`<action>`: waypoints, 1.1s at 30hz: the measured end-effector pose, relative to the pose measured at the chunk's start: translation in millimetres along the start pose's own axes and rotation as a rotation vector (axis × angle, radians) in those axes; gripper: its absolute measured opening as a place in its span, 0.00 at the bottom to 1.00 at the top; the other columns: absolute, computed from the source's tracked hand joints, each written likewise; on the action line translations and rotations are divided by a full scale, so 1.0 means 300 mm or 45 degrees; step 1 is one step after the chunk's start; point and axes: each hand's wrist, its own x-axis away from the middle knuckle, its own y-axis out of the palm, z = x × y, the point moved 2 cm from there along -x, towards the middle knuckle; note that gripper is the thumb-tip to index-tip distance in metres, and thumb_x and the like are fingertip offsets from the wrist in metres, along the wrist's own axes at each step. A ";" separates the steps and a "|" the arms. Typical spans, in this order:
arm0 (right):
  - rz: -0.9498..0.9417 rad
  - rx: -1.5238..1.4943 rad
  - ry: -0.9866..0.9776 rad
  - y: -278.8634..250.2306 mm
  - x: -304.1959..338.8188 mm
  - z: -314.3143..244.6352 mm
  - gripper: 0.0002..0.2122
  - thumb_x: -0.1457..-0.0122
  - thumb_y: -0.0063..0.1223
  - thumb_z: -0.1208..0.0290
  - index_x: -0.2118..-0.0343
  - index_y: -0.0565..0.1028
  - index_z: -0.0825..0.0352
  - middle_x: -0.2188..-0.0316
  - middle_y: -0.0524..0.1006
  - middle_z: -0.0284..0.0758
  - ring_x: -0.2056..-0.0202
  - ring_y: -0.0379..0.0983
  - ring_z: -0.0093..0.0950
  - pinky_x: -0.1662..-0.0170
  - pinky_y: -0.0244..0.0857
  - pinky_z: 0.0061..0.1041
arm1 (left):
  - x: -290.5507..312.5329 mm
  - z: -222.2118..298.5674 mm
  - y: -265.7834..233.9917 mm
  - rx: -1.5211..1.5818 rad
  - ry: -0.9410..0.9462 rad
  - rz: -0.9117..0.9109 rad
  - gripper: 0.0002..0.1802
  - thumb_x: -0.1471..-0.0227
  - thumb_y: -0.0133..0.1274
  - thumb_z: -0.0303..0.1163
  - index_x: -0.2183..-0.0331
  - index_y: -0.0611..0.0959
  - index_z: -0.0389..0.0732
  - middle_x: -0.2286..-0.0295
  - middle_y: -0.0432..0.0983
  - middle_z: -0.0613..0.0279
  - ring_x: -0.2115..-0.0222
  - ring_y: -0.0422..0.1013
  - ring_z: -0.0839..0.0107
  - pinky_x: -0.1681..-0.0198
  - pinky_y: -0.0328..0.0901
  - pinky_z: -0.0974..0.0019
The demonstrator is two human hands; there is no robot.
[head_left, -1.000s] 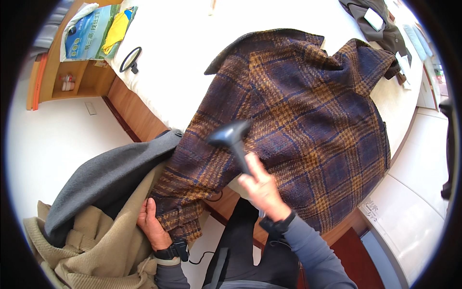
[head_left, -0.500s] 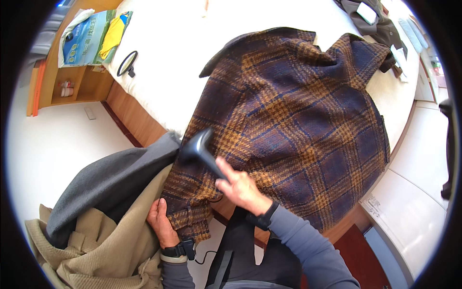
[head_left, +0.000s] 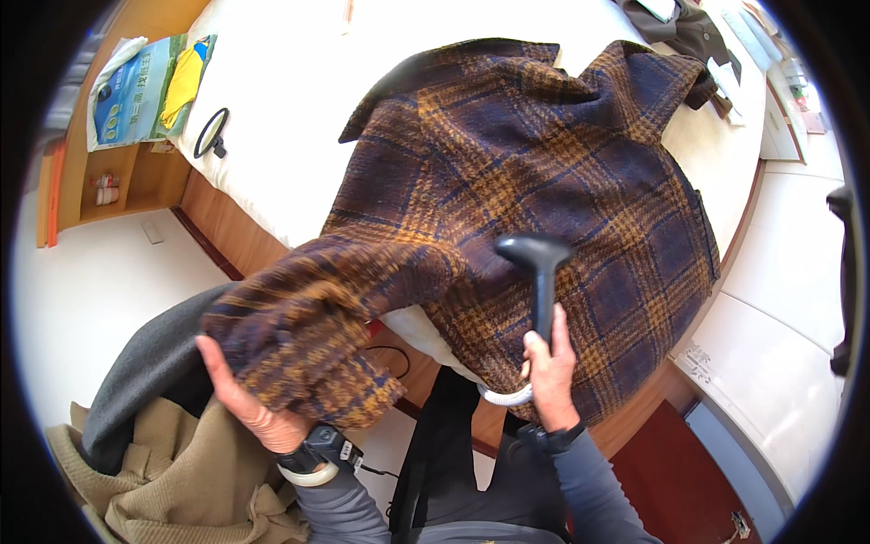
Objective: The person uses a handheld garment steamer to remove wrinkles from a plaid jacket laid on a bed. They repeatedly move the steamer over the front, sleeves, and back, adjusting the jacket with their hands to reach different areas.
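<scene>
A brown, mustard and navy plaid coat (head_left: 535, 172) lies spread over the white bed (head_left: 281, 54). My right hand (head_left: 551, 367) grips the handle of a dark handheld garment steamer (head_left: 535, 252), its wide head over the coat's lower middle. From below that hand a white hose (head_left: 505, 396) curves left. My left hand (head_left: 263, 412) holds up the coat's sleeve (head_left: 313, 335) at the bed's near-left side, thumb along the outside. Cloth hides its other fingers.
At the lower left hang a tan ribbed garment (head_left: 195, 476) and a dark grey garment (head_left: 149, 372). A round black-framed object (head_left: 212, 133) and a blue-green package (head_left: 136, 95) are at the upper left. Dark clothing (head_left: 684, 32) lies at the far right.
The steamer has moved right, from the sleeve to the coat's body, turning upright. My left hand has raised the sleeve and swung it left, over the grey garment.
</scene>
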 end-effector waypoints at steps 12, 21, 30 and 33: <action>-0.245 0.308 -0.479 0.086 -0.115 0.035 0.34 0.37 0.59 0.65 0.28 0.63 0.54 0.65 0.82 0.42 0.66 0.81 0.30 0.60 0.76 0.31 | -0.131 -0.052 0.031 -0.663 0.477 0.341 0.23 0.35 0.57 0.27 0.41 0.74 0.34 0.57 0.75 0.64 0.55 0.72 0.74 0.50 0.70 0.67; 0.239 -0.288 -0.291 -0.149 -0.242 -0.065 0.24 0.32 0.51 0.72 0.33 0.63 0.58 0.71 0.69 0.25 0.77 0.67 0.13 0.80 0.69 0.13 | -0.042 -0.497 0.167 -1.532 0.755 -0.659 0.47 0.50 0.60 0.19 0.31 0.61 0.31 0.29 0.50 0.42 0.27 0.46 0.53 0.25 0.38 0.56; -0.037 0.092 -0.448 -0.078 -0.458 -0.201 0.31 0.32 0.50 0.66 0.27 0.56 0.57 0.70 0.76 0.33 0.73 0.75 0.22 0.72 0.71 0.24 | -0.074 -0.935 0.049 -2.568 0.342 -0.946 0.87 0.80 0.83 0.48 0.27 0.46 0.38 0.27 0.35 0.44 0.27 0.35 0.40 0.30 0.45 0.31; 0.537 -0.388 -0.395 -0.229 -0.587 -0.269 0.30 0.31 0.49 0.68 0.29 0.55 0.62 0.73 0.71 0.27 0.77 0.68 0.17 0.77 0.66 0.18 | -0.071 -0.947 0.047 -2.644 0.326 -0.976 0.89 0.81 0.83 0.50 0.28 0.44 0.35 0.27 0.33 0.42 0.27 0.33 0.37 0.30 0.45 0.30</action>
